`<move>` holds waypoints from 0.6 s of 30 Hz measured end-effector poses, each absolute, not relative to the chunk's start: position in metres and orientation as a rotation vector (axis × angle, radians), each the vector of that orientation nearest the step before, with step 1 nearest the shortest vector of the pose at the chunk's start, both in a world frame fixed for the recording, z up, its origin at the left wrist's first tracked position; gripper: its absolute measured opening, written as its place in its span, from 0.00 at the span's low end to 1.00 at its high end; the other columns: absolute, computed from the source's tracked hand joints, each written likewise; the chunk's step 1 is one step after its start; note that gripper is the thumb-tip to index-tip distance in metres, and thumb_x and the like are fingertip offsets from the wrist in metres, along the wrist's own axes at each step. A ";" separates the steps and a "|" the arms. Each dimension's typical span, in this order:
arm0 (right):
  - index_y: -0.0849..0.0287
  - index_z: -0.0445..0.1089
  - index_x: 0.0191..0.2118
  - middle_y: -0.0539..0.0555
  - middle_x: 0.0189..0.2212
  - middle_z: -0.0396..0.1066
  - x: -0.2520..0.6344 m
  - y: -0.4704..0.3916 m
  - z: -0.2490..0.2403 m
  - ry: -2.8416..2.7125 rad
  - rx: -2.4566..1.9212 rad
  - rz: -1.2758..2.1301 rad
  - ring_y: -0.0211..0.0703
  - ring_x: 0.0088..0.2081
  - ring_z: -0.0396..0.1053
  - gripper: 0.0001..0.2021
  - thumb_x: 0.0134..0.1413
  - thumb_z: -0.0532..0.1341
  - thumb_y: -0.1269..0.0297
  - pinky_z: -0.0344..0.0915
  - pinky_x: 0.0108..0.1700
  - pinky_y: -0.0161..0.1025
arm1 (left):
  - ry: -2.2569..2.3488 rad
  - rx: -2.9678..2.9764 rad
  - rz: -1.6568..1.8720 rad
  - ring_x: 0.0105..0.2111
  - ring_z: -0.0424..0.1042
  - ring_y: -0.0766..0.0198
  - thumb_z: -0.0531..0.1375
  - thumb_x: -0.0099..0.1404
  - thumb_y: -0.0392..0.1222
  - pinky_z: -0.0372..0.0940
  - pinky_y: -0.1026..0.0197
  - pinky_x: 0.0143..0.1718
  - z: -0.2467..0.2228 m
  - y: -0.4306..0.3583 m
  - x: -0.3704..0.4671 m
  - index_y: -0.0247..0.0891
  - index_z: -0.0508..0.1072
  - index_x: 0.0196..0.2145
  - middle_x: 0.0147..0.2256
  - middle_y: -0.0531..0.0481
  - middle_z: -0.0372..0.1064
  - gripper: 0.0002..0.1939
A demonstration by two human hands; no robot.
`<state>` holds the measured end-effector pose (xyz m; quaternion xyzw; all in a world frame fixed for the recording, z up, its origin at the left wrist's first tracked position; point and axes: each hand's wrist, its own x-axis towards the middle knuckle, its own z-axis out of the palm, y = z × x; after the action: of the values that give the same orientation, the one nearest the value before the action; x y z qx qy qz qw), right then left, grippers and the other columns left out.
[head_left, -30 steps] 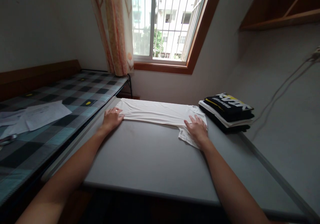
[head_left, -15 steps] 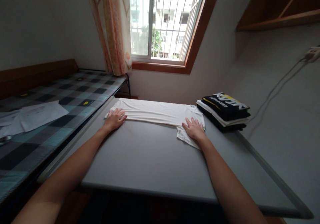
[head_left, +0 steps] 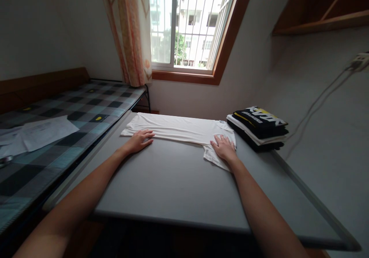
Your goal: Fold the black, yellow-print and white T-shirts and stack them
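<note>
The bed [head_left: 31, 173] fills the left side, beside the grey bench [head_left: 173, 185], which offers a firm, flat surface for cloth. Beyond them is the window [head_left: 190, 27], its curtain [head_left: 132, 35] drawn to the left side, letting daylight in. The white shirt [head_left: 181, 129] lies along the bench's far edge in a long strip, lightly creased — probably laid crosswise so that both ends fall within reach. To its right sits a stack [head_left: 259, 131] of folded clothes, set near the wall, seemingly to leave the middle of the bench free. Papers [head_left: 49, 133] lie on the bed, apart from the cloth. The right hand [head_left: 223, 146] rests palm down, fingers spread, over the shirt just by its sleeve [head_left: 213, 157], apparently steadying that end; the left hand [head_left: 140, 139] lies with fingers extended at the shirt's near edge — neither grips anything.
</note>
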<state>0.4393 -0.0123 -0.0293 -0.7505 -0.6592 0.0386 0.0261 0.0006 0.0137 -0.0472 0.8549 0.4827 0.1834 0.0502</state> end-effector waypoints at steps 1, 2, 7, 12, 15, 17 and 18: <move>0.56 0.51 0.69 0.60 0.70 0.43 0.439 -0.012 -0.029 -2.038 -2.322 0.119 0.60 0.69 0.41 0.31 0.66 0.41 0.47 0.41 0.67 0.57 | 1.474 2.599 0.556 0.62 0.59 0.52 0.51 0.69 0.56 0.51 0.45 0.64 -0.048 0.014 0.000 0.44 0.71 0.56 0.61 0.46 0.63 0.25; 0.56 0.51 0.69 0.60 0.70 0.43 0.440 -0.012 -0.029 -2.038 -2.323 0.117 0.60 0.69 0.41 0.31 0.66 0.42 0.47 0.41 0.67 0.57 | 1.476 2.595 0.554 0.62 0.58 0.53 0.51 0.69 0.56 0.51 0.46 0.64 -0.048 0.014 0.000 0.44 0.71 0.56 0.61 0.46 0.62 0.25; 0.56 0.52 0.69 0.60 0.70 0.44 0.440 -0.012 -0.030 -2.043 -2.324 0.112 0.60 0.69 0.42 0.31 0.66 0.42 0.48 0.42 0.66 0.57 | 1.481 2.589 0.523 0.63 0.57 0.53 0.51 0.69 0.55 0.49 0.45 0.65 -0.046 0.012 0.002 0.43 0.70 0.57 0.62 0.46 0.61 0.25; 0.56 0.58 0.66 0.60 0.68 0.49 0.440 -0.014 -0.030 -2.014 -2.241 0.100 0.60 0.67 0.46 0.30 0.65 0.45 0.48 0.43 0.65 0.57 | 1.500 2.592 0.483 0.63 0.56 0.53 0.50 0.69 0.54 0.49 0.46 0.65 -0.042 0.009 0.004 0.42 0.70 0.57 0.62 0.46 0.61 0.25; 0.58 0.67 0.59 0.62 0.62 0.61 0.446 -0.015 -0.022 -1.827 -2.187 -0.023 0.57 0.61 0.57 0.25 0.63 0.48 0.52 0.50 0.62 0.53 | 1.603 2.581 0.508 0.63 0.57 0.53 0.50 0.69 0.55 0.51 0.47 0.64 -0.040 0.008 0.003 0.43 0.71 0.56 0.62 0.46 0.61 0.25; 0.59 0.71 0.53 0.63 0.55 0.68 0.457 -0.016 -0.014 -1.632 -2.209 -0.113 0.57 0.55 0.64 0.22 0.62 0.49 0.55 0.57 0.56 0.51 | 1.741 2.544 0.537 0.63 0.58 0.52 0.49 0.69 0.55 0.52 0.47 0.63 -0.038 0.008 0.002 0.43 0.71 0.57 0.62 0.45 0.61 0.25; 0.59 0.73 0.50 0.64 0.51 0.71 0.463 -0.016 -0.009 -1.546 -2.226 -0.126 0.57 0.51 0.66 0.21 0.61 0.50 0.56 0.59 0.53 0.50 | 1.812 2.518 0.546 0.62 0.58 0.52 0.49 0.69 0.55 0.52 0.47 0.63 -0.037 0.008 0.002 0.42 0.70 0.57 0.62 0.44 0.60 0.26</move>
<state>0.4628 -0.0163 -0.0090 -0.8016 -0.5570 -0.0453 0.2126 0.0015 0.0077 -0.0375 0.7994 0.5753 0.1733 -0.0040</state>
